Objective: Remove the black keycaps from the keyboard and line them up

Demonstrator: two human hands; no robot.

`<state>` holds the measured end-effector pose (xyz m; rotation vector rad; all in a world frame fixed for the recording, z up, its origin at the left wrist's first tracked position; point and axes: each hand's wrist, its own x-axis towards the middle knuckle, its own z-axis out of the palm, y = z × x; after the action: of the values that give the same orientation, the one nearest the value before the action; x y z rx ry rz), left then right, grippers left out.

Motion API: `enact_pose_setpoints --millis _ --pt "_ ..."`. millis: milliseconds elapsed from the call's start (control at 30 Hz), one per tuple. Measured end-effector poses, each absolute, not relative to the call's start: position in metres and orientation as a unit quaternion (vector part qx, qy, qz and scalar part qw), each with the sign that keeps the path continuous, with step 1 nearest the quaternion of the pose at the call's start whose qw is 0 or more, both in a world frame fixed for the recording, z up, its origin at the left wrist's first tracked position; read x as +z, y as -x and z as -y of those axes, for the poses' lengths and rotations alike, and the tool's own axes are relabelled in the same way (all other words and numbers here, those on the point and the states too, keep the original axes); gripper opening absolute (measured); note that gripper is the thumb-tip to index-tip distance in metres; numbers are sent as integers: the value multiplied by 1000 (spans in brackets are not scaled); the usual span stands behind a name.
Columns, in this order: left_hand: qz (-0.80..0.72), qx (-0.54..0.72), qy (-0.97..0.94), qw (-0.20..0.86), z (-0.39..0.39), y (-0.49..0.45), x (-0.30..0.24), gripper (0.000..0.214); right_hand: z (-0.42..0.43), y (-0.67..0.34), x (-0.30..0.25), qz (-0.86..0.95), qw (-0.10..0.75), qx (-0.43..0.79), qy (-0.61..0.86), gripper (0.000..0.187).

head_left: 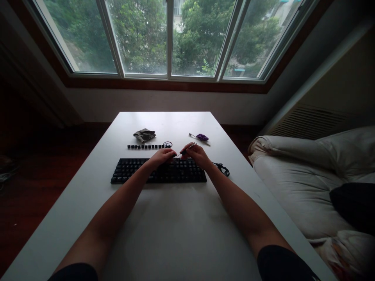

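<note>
A black keyboard [133, 168] lies across the white table, and both hands are just above its back edge. My left hand [163, 157] is closed, its fingertips pinching a small black piece that looks like a keycap [175, 155]. My right hand [195, 154] is closed around a small dark-handled tool with thin metal wire, which looks like a keycap puller [183, 152]. The wire end points towards the left fingertips; whether it touches the keycap is too small to tell. Behind the keyboard stands a row of black keycaps [143, 146]. My forearms and hands hide part of the keys.
A crumpled grey cloth [144, 135] lies farther back on the white table [178, 226]. Near it are a dark ring-shaped item [168, 144] and a purple brush-like item [202, 137]. A coiled black cable [222, 169] rests right of the keyboard. A pale sofa [299, 187] stands to the right.
</note>
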<state>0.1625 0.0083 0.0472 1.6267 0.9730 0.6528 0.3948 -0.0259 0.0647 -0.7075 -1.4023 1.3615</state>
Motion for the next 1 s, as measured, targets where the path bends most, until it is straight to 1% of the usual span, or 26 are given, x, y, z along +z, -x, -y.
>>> enact_pose_setpoints --millis 100,200,333,467,567,767,1000 --pt "-428 312 -684 501 -16 -161 41 39 25 -396 65 574 521 557 299 39" --pt "-480 330 -721 375 -26 -160 41 32 23 -397 64 564 530 551 311 41" --pt "-537 266 -779 186 -40 -168 47 26 22 -398 61 568 525 551 312 41" --pt "-523 201 -825 69 -56 -184 48 26 23 -399 60 571 523 552 308 40" --pt "-523 172 -834 41 -67 -195 45 26 23 -399 60 574 519 553 308 39" --pt "-521 138 -841 47 -80 -204 40 25 21 -401 57 578 518 551 307 40" --pt "-525 140 -838 53 -82 -203 37 26 16 -401 52 582 519 536 323 39"
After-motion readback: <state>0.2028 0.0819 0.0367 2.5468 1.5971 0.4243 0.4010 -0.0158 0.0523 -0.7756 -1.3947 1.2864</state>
